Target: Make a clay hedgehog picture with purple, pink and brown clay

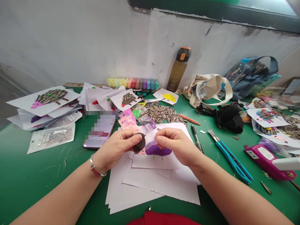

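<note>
My left hand pinches a round black lump of modelling clay between thumb and fingers. Clear plastic, apparently a small bag, stretches from the lump towards my right hand, whose thumb and fingertips are closed on its edge. Both hands are above a sheet of white paper bearing a purple clay shape with a pink end, partly hidden behind the hands. Thin legs are drawn below the shape. More white sheets lie underneath.
Sunflower seeds are heaped behind, beside clay packets. A phone and stacked hedgehog pictures lie left. Right are a pen, a blue utility knife and a magenta glue gun. A bottle stands behind.
</note>
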Motion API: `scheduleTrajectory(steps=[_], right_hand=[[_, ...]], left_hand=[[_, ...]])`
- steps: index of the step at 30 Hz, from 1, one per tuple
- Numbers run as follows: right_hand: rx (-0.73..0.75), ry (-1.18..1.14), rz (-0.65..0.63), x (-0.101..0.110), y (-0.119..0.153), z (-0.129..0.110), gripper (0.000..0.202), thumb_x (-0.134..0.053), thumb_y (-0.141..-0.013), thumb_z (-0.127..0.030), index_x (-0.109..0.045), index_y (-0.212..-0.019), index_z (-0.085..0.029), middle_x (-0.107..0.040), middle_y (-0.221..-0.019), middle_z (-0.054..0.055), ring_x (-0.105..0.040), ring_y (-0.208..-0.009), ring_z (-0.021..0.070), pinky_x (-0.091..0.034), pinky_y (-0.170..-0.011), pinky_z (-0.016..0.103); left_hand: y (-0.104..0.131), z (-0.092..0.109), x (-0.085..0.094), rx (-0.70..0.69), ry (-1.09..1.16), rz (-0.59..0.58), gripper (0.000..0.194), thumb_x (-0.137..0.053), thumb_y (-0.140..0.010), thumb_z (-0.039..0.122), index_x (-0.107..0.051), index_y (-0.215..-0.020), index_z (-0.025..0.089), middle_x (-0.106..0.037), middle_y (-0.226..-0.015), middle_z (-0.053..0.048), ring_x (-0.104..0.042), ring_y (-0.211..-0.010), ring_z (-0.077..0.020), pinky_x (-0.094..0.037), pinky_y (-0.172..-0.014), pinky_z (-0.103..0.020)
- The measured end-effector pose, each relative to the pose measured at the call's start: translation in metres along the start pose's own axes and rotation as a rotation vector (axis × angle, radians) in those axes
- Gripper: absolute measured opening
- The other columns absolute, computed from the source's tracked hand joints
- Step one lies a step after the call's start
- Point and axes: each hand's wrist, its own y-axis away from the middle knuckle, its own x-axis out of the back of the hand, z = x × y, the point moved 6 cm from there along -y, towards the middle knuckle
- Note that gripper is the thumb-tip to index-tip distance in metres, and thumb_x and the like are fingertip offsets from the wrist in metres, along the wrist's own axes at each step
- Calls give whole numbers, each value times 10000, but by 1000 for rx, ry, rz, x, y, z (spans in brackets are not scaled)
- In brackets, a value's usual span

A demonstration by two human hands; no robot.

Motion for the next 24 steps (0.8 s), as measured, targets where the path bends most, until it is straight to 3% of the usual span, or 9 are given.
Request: scheduleTrajectory(steps=[5,11,17,24], right_hand=[[-73,-111,-84,-5,1,4,181,-721,-773,-306,-626,-749,-155,-543,-658,-19,-470,-606,91,-357,-560,227],[-80,-165,-91,-10,3,2,188,-751,-750,-264,-600,-718,-158,-525,-648,-36,-436,-593,76,-321,-553,219],[-38,-247,-193,-18,7,0,184,-752,-787,-285,-622,-744,-162,-560,-667,-33,-465,-617,76,-343,-572,215],[-18,-281,-195,-17,6,-1,170,-699,-840,-280,-630,-745,-157,-586,-678,-19,-506,-632,88,-378,-621,236]], left_hand=[[0,-1,0,28,68,10,318,-716,-796,442,-661,-697,145,-588,-715,-12,-528,-661,-121,-459,-621,-245],[0,-2,0,49,134,-7,294,-717,-811,409,-657,-716,138,-578,-713,-2,-523,-654,-103,-451,-617,-221],[2,-1,-1,30,262,0,269,-715,-823,373,-629,-713,144,-541,-707,17,-508,-628,-85,-434,-580,-196],[1,0,0,37,281,16,298,-727,-811,370,-600,-678,136,-511,-672,21,-457,-604,-79,-393,-567,-198]])
